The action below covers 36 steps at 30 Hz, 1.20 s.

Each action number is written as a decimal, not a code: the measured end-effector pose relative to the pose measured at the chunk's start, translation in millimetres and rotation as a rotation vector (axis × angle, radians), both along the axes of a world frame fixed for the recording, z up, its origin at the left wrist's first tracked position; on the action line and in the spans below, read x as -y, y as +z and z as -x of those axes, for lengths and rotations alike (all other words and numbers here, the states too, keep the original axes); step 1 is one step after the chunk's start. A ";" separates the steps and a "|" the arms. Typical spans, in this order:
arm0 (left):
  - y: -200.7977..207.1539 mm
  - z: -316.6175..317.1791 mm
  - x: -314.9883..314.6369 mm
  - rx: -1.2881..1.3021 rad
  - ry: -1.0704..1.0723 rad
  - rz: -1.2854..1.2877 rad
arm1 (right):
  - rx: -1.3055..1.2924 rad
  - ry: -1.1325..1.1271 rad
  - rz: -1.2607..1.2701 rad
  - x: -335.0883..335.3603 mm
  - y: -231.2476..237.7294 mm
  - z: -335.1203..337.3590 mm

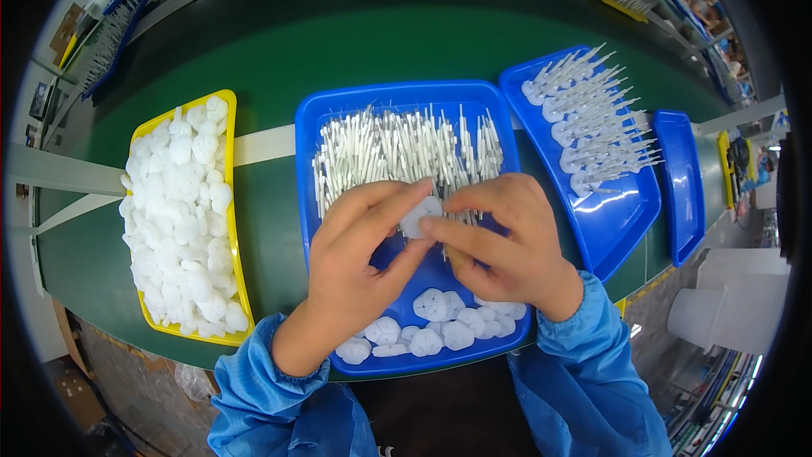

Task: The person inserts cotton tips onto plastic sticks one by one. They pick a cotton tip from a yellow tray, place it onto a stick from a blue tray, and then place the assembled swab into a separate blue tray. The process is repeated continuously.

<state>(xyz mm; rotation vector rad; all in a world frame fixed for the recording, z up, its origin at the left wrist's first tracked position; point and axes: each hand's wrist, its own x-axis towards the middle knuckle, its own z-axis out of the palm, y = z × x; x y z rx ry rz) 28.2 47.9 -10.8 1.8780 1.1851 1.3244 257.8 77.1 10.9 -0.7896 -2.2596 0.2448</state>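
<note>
A white, rounded plastic disc [418, 218] is pinched between the thumb and fingers of my left hand [362, 241], above the middle of a blue tray [304, 178]. My right hand [512, 241] meets it from the right, with bent fingers and one fingertip on the disc's face. Whatever sits between the right fingers is hidden. Behind my hands, many thin white sticks [372, 148] lie packed in the tray's far half. Several loose discs [458, 335] lie along its near end, below my hands.
To the left stands a yellow tray [239, 275] heaped with white discs [182, 203]. On the right, a blue tray [613, 233] carries discs with sticks standing in them [592, 123]. Farther right is another blue tray [679, 186]. Everything rests on a green table [279, 51]; a white bin [698, 315] stands beyond its right edge.
</note>
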 end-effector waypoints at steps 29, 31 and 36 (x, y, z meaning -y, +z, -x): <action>0.2 11.0 3.3 0.168 -0.136 0.367 | 0.122 -0.493 0.133 -65.2 -29.2 10.6; 2.5 11.1 3.7 0.233 -0.175 0.448 | 0.079 -0.484 0.180 -68.0 -28.7 11.8; 1.0 8.7 3.5 0.263 -0.158 0.460 | 0.191 -0.483 0.103 -67.0 -31.2 14.8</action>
